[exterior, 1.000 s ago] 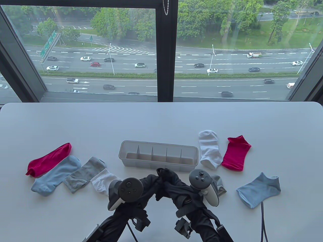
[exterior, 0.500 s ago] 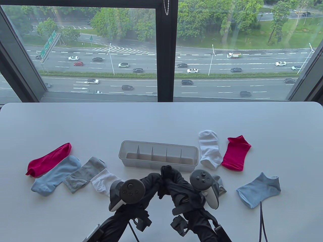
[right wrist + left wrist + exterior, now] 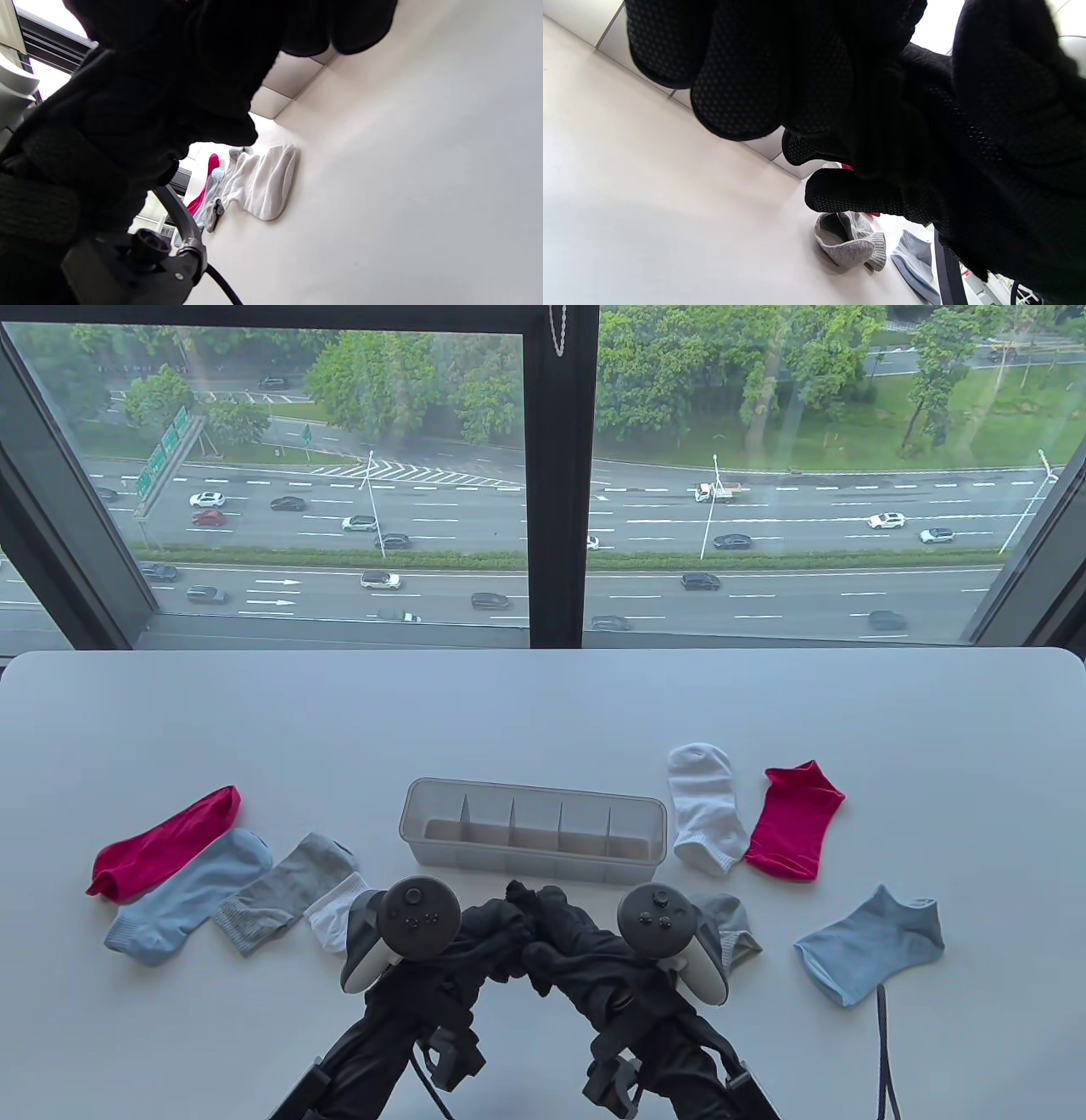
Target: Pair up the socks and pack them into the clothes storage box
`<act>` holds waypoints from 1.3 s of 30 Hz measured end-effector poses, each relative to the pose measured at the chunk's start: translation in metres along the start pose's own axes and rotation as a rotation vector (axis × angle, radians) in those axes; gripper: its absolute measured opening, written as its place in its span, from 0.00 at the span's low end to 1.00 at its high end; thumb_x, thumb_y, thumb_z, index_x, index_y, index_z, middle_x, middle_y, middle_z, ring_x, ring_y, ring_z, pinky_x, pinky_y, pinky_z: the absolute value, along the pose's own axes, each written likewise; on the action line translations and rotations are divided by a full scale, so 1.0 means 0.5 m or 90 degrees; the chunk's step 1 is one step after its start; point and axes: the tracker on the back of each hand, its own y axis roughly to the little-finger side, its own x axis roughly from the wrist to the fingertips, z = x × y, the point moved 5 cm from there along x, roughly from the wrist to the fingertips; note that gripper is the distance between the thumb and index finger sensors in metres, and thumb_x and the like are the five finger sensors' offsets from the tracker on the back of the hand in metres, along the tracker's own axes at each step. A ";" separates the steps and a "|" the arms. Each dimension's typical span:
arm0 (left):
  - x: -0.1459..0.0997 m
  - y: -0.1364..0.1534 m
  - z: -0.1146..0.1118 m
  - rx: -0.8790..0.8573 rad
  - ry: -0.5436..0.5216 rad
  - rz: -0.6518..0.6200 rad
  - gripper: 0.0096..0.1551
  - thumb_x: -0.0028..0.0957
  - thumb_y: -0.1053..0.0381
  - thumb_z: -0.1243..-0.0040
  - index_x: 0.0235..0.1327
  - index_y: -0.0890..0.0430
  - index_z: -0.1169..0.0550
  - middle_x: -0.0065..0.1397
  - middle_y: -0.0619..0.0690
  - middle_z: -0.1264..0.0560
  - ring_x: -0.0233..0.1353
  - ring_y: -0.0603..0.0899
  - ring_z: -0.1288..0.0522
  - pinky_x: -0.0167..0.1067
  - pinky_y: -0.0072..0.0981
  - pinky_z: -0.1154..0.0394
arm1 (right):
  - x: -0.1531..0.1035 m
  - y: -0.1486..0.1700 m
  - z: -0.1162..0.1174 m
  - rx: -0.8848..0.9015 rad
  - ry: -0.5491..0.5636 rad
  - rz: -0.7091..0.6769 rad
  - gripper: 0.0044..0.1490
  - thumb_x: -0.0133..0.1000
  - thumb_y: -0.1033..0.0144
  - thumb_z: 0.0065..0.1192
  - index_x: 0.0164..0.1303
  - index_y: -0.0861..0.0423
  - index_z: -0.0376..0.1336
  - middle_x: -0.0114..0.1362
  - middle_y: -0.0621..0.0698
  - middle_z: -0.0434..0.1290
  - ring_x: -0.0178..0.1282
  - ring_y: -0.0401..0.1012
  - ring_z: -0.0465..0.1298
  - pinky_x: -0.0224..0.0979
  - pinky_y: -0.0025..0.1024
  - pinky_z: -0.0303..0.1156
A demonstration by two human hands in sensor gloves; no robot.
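Observation:
A bunched black sock bundle sits between my two gloved hands, just in front of the clear divided storage box. My left hand and right hand both curl their fingers into the dark fabric. Black gloves and black cloth blend together, so I cannot make out the exact grip. In the left wrist view the gloved fingers fill the top of the frame. Loose socks lie on the left: red, light blue, grey and white. On the right are white, red, light blue and grey socks.
The white table ends at a window at the back. A dark cable runs down from the right light blue sock to the front edge. The grey sock shows in the left wrist view and the white sock in the right wrist view.
Both hands have shifted a little to the left and drawn closer together. The black bundle is more tightly bunched and sits lower between them.

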 end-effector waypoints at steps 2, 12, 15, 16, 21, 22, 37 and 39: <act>0.004 -0.005 -0.011 -0.042 0.031 -0.019 0.25 0.62 0.52 0.51 0.46 0.75 0.21 0.42 0.58 0.10 0.43 0.59 0.10 0.53 0.58 0.17 | 0.003 0.003 0.002 -0.082 0.028 0.020 0.61 0.48 0.39 0.60 0.83 0.55 0.39 0.82 0.63 0.53 0.78 0.52 0.65 0.78 0.50 0.67; 0.001 -0.011 -0.001 0.136 -0.036 0.046 0.25 0.60 0.54 0.50 0.62 0.69 0.26 0.55 0.58 0.14 0.54 0.62 0.14 0.63 0.62 0.24 | 0.001 0.049 -0.045 0.076 0.075 0.063 0.36 0.61 0.53 0.58 0.78 0.46 0.50 0.76 0.55 0.65 0.66 0.41 0.74 0.73 0.39 0.73; 0.001 0.012 0.017 0.096 -0.110 0.070 0.25 0.60 0.54 0.51 0.60 0.67 0.23 0.51 0.56 0.13 0.49 0.60 0.12 0.60 0.61 0.22 | 0.001 0.038 -0.044 0.085 0.067 0.048 0.35 0.61 0.53 0.57 0.78 0.45 0.51 0.76 0.54 0.64 0.65 0.41 0.74 0.70 0.34 0.75; 0.000 0.020 0.021 0.085 -0.128 0.078 0.24 0.60 0.54 0.51 0.59 0.67 0.23 0.50 0.56 0.13 0.48 0.59 0.12 0.60 0.60 0.21 | 0.002 0.032 -0.041 0.086 0.057 0.041 0.35 0.61 0.54 0.57 0.78 0.44 0.51 0.77 0.54 0.64 0.65 0.41 0.74 0.69 0.34 0.75; -0.001 0.029 0.028 0.145 -0.163 0.090 0.24 0.60 0.53 0.53 0.58 0.63 0.20 0.47 0.55 0.11 0.46 0.59 0.11 0.58 0.60 0.20 | 0.003 0.014 -0.030 0.077 0.029 0.020 0.35 0.58 0.57 0.59 0.77 0.46 0.54 0.74 0.57 0.64 0.57 0.44 0.76 0.59 0.30 0.76; -0.002 0.025 0.029 0.171 -0.170 0.084 0.24 0.60 0.53 0.53 0.58 0.62 0.20 0.47 0.54 0.11 0.46 0.59 0.11 0.58 0.59 0.20 | 0.002 0.010 -0.029 0.067 0.025 0.016 0.35 0.58 0.57 0.60 0.76 0.46 0.55 0.74 0.58 0.65 0.56 0.44 0.76 0.57 0.29 0.77; 0.002 -0.063 -0.016 0.273 -0.127 -0.023 0.23 0.57 0.54 0.51 0.62 0.53 0.21 0.66 0.54 0.17 0.65 0.64 0.17 0.65 0.64 0.24 | 0.026 0.015 0.037 -0.180 -0.108 0.118 0.30 0.56 0.58 0.55 0.69 0.34 0.54 0.73 0.62 0.58 0.56 0.47 0.73 0.56 0.30 0.75; 0.008 -0.054 -0.019 0.235 -0.095 -0.022 0.23 0.60 0.54 0.55 0.66 0.53 0.24 0.76 0.59 0.26 0.73 0.68 0.24 0.68 0.67 0.28 | 0.023 0.014 0.013 -0.163 -0.044 0.087 0.30 0.55 0.55 0.57 0.69 0.32 0.56 0.71 0.61 0.62 0.54 0.44 0.75 0.54 0.27 0.77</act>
